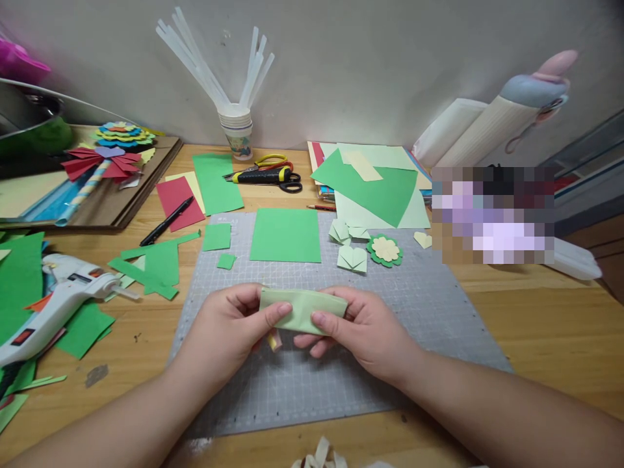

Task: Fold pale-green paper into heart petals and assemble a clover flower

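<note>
A wooden bench (550, 331) carries everything, and across its middle lies a gray gridded cutting mat (273, 403). To the left, a white glue gun (80, 273) lies among green paper scraps (88, 328). Over the mat, the person's left hand (234, 322) and right hand (365, 328) pinch opposite ends of a pale green paper strip (305, 311), thumbs on its near face and fingers behind. Beyond the strip, a green square sheet (285, 235) lies flat on the mat. To its right sit a green flower with a cream center (385, 250) and, just beside it, a folded pale green heart (351, 259). Smaller still, a pink-and-yellow piece (274, 340) shows below the left hand; whether it is held cannot be told.
</note>
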A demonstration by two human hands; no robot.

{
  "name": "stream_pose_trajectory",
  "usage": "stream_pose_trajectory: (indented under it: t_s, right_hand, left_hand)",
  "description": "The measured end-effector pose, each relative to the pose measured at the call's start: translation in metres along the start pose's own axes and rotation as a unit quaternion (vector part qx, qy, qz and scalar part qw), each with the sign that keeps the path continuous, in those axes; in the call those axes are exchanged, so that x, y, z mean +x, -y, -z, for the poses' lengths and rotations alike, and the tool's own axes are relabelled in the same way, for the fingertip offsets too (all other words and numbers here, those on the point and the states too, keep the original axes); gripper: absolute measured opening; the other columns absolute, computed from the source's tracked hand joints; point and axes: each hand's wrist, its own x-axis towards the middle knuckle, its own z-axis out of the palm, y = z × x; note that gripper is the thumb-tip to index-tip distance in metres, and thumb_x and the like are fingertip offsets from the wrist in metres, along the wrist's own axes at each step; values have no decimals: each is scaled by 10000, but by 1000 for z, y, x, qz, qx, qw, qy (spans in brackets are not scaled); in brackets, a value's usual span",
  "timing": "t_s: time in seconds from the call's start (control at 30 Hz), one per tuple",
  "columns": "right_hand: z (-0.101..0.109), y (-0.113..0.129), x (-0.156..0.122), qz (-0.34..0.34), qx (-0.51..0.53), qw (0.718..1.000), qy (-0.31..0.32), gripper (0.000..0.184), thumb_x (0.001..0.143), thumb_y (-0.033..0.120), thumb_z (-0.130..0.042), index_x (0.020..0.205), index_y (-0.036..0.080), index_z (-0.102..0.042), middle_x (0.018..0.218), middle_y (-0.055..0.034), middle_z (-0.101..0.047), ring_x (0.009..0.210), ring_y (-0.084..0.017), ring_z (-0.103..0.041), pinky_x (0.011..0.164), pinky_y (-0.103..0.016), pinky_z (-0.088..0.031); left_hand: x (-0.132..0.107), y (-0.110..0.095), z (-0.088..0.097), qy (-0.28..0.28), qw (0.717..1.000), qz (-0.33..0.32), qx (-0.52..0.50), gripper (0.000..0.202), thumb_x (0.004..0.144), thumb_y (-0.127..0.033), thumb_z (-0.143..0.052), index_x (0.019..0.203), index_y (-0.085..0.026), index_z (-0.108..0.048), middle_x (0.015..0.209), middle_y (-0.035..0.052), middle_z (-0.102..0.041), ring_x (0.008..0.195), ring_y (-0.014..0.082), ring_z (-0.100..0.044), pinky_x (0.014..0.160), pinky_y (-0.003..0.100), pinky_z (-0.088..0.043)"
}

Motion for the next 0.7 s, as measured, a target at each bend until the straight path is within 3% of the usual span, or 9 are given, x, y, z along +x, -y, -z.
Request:
stream_pose_trajectory:
  t_s: [0.23,0.7]
  right_hand:
    - [1,1,0,-9,-4,1000,3,333,765,426,-715,937,147,-657,794,-69,-747,728,-172,-728,587,-229,-560]
    - [1,2,1,-15,12,1000,-1,340,753,434,-724,923,143,-684,746,-51,-746,695,-154,-721,578,-216,-551]
  left_hand:
    - [0,-2,-1,-8,1000,22,-4,304,712,-406,-711,569,-165,-591,480,5,-644,440,107,-504,459,214,-405]
    - [-1,-2,-4,-6,998,39,-40,306,679,-401,-737,557,-169,-580,438,-2,-642,399,100,-523,437,197,-416]
